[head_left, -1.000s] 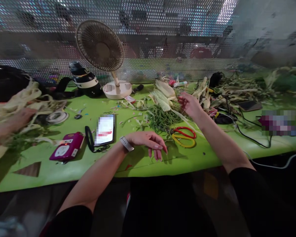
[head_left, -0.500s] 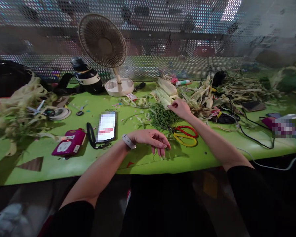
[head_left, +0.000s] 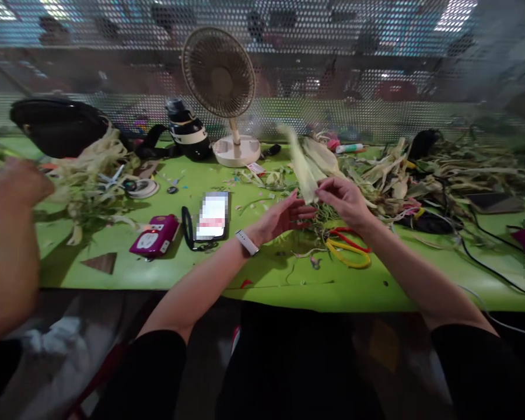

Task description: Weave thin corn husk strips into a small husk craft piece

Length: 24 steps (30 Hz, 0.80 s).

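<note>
My right hand (head_left: 346, 201) pinches the base of a pale green corn husk (head_left: 303, 166), whose wide end points up and away from me. Just left of it, my left hand (head_left: 284, 219), with a white band on its wrist, is open with fingers apart, reaching toward the husk's base. Whether it touches the husk I cannot tell. Another pale husk (head_left: 326, 156) lies behind. A heap of thin green strands (head_left: 328, 214) is partly covered by my hands. Scissors with red and yellow handles (head_left: 350, 264) lie below my right hand.
A person's arm (head_left: 9, 251) reaches in at the left, over another heap of husks (head_left: 98, 169). A phone (head_left: 212, 219), a purple device (head_left: 155, 236), a fan (head_left: 236, 151) and a bottle (head_left: 192, 137) stand or lie on the green table. Dry husks (head_left: 394, 169) and cables are at right.
My right hand has lifted a husk from the pile. My left hand has risen and opened toward it. Another person's arm has come in at left, and the view has turned left.
</note>
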{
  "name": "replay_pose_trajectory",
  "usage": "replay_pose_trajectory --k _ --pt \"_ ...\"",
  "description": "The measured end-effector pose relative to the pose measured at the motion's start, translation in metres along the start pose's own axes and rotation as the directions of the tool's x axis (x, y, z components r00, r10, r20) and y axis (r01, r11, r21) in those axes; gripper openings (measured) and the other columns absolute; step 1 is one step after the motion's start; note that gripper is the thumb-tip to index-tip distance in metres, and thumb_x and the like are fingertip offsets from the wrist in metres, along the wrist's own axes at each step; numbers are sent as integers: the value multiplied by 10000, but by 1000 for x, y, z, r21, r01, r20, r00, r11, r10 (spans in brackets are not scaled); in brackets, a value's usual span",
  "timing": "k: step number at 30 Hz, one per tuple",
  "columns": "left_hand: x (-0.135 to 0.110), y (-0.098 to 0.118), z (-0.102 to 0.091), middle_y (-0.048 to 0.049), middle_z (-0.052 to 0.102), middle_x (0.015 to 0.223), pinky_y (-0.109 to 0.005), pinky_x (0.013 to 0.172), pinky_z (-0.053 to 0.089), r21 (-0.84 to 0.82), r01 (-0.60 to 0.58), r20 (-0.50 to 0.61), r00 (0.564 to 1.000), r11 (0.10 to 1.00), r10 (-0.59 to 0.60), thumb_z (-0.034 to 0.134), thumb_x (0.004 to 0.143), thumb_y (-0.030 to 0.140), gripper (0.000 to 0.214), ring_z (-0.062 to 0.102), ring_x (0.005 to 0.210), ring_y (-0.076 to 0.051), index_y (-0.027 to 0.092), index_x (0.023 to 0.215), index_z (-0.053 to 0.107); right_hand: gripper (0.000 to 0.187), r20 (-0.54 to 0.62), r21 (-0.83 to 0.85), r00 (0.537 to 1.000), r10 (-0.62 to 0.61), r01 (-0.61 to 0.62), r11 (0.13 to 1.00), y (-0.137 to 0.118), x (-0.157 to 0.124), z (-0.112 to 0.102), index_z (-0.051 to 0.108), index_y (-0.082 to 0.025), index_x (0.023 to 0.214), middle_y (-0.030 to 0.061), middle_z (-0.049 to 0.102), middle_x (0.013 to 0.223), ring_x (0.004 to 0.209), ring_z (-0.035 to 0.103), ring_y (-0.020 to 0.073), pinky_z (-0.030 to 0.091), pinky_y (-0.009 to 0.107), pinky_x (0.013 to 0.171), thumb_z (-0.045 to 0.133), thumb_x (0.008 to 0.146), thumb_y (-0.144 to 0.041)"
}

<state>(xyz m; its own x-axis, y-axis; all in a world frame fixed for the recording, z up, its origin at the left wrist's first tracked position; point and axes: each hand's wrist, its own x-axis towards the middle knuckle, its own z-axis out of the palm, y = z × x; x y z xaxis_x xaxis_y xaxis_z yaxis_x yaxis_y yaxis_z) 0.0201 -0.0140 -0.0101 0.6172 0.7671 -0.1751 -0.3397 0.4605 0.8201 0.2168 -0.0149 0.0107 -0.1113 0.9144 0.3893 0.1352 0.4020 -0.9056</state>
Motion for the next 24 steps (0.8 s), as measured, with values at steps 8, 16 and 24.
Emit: replay_pose_trajectory --k 8,16,24 --pt "8 -3 -6 -46 763 865 -261 730 518 15 -295 -316 905 955 284 877 649 360 332 679 763 -122 159 880 752 350 67 14 994 91 -92 996 -4 -10 8 638 -208 731 14 678 740 669 577 138 487 283 629 822 677 -501" --pt "3 -7 0 -25 725 774 -233 540 410 261 -194 -268 927 946 264 882 634 405 360 589 611 -87 153 854 748 489 299 -86 915 270 -256 963 -3 -14 8 594 -191 700 -39 518 551 492 440 95 333 245 467 777 695 -644" --pt "1 -4 -1 -16 723 855 -252 645 499 242 -239 -188 939 941 287 880 619 423 406 634 719 -110 161 876 707 511 93 -4 966 241 -242 970 2 -14 17 612 -201 710 -24 598 631 555 505 106 423 251 522 796 636 -672"
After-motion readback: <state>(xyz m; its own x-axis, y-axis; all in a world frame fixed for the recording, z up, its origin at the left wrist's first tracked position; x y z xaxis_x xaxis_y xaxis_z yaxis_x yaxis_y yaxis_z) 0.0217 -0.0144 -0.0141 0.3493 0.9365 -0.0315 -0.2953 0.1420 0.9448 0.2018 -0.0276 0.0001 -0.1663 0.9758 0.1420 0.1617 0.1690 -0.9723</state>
